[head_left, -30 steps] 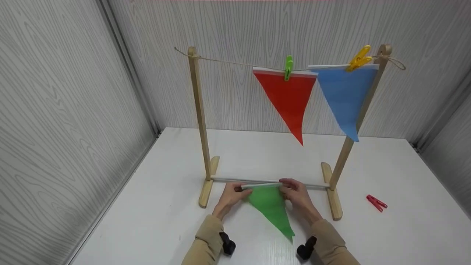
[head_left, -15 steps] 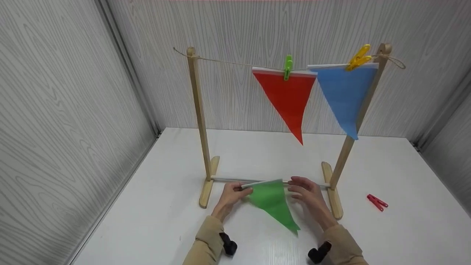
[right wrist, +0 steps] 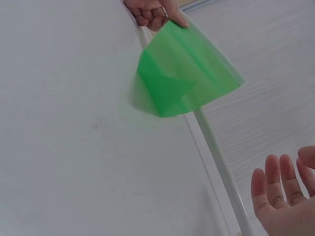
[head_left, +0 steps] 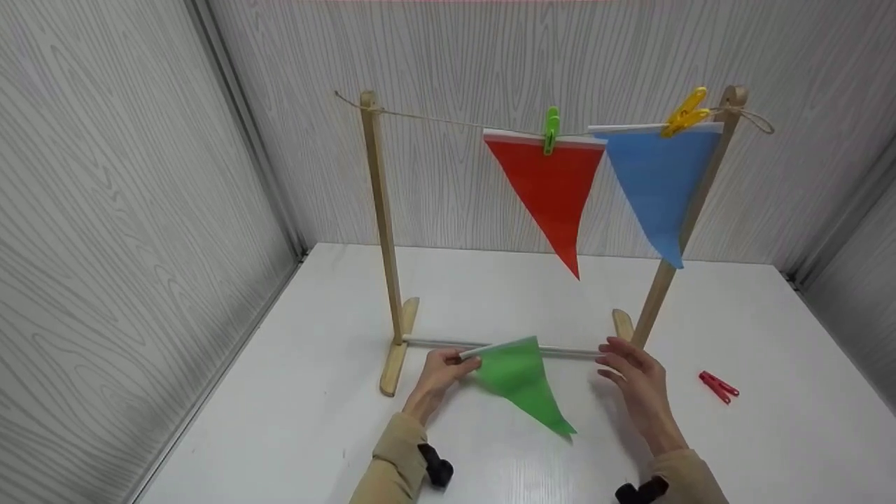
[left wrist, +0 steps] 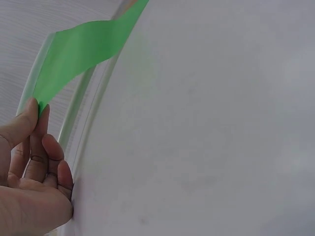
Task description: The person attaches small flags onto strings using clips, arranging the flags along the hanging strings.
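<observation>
Our left hand (head_left: 441,374) pinches one top corner of the green flag (head_left: 521,385) between thumb and forefinger; the flag hangs just above the table (head_left: 280,392), in front of the rack's (head_left: 381,231) lower rod (head_left: 434,342). Our right hand (head_left: 637,381) holds nothing, fingers straight and slightly spread, beside the flag's free corner. A red peg (head_left: 717,386) lies on the table to the right.

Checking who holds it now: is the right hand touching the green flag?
Apart. The head view shows table between the open right hand and the green flag.
</observation>
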Available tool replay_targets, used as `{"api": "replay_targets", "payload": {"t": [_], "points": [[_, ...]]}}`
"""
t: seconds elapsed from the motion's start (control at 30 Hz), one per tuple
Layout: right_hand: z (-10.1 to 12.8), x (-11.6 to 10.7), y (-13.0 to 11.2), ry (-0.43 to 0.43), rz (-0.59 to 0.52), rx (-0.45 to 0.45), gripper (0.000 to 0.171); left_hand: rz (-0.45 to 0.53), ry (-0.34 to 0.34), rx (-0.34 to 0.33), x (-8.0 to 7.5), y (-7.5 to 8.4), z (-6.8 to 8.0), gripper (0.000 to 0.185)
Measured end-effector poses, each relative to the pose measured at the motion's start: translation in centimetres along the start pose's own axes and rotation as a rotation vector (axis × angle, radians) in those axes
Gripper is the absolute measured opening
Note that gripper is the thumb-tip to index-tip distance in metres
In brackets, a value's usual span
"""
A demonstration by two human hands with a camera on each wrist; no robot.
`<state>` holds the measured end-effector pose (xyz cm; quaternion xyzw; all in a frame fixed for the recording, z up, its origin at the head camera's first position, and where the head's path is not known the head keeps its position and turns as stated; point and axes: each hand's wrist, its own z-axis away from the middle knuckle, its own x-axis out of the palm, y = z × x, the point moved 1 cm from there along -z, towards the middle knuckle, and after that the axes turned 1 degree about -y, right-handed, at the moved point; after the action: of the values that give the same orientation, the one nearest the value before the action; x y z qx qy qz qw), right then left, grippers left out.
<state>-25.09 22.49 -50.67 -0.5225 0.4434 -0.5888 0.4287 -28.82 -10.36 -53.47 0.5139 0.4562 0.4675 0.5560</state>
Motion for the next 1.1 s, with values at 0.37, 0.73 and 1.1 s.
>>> {"api": "replay_targets", "payload": {"t": [0.37,0.73,1.1], "points": [[0.7,-4.6,-0.9,0.367,-0.219,-0.080,0.018,-0.012,0.019,0.015,0.1,-0.1,-0.2,0.020],[1.0,-9.0,-0.9,0.602,-0.208,-0.092,0.024,0.021,-0.008,0.042,0.0,-0.5,-0.2,0.027],[1.2,-11.9,-0.8,0.725,0.030,0.128,0.042,0.015,0.003,0.041,0.0,0.0,0.0,0.026]]}}
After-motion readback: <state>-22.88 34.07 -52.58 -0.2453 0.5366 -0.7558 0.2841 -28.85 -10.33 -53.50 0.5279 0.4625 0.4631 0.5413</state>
